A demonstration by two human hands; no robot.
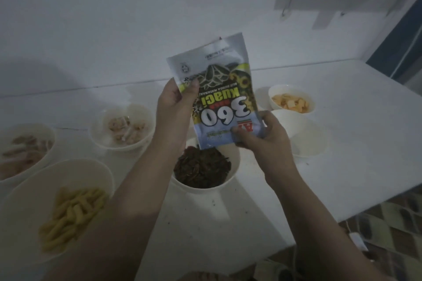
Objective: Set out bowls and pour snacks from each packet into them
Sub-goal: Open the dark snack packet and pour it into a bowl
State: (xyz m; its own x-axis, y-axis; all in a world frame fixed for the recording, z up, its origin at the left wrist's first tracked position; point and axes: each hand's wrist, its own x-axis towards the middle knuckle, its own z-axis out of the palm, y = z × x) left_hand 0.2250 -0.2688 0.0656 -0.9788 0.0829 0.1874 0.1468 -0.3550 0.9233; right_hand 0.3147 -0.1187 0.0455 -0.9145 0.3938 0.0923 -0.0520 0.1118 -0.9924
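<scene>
Above the middle bowl (pixel 206 180) on the white bench (pixel 342 143), the sunflower-seed packet (pixel 219 96) hangs upside down, its print inverted and its long axis running nearly upright, tilted a little so the sealed end leans up and to the right. The mouth end points straight down at the heap of dark seeds (pixel 202 167) and sits just over the far rim of that bowl. The left hand (pixel 177 107) has a closed grip on the packet's upper left edge, thumb across the front; the right hand (pixel 262 137) pinches the lower right corner beside the mouth, fingers curled shut on the film. The right hand is thus the nearer one to the opening and to the bowl, while the left steadies the high end. Whether anything remains inside cannot be told; the packet looks flat. Just beside the right hand, to its right, stands an empty bowl (pixel 303 134), and beyond it a bowl of orange squares (pixel 291 100). To the left lie a bowl of pale pieces (pixel 122 129), a bowl of yellow sticks (pixel 61 207) and another partly cut off bowl (pixel 22 150). My judgement is that the pour here is about finished, and that the packet must come away upward and sideways, not across the seeds.
</scene>
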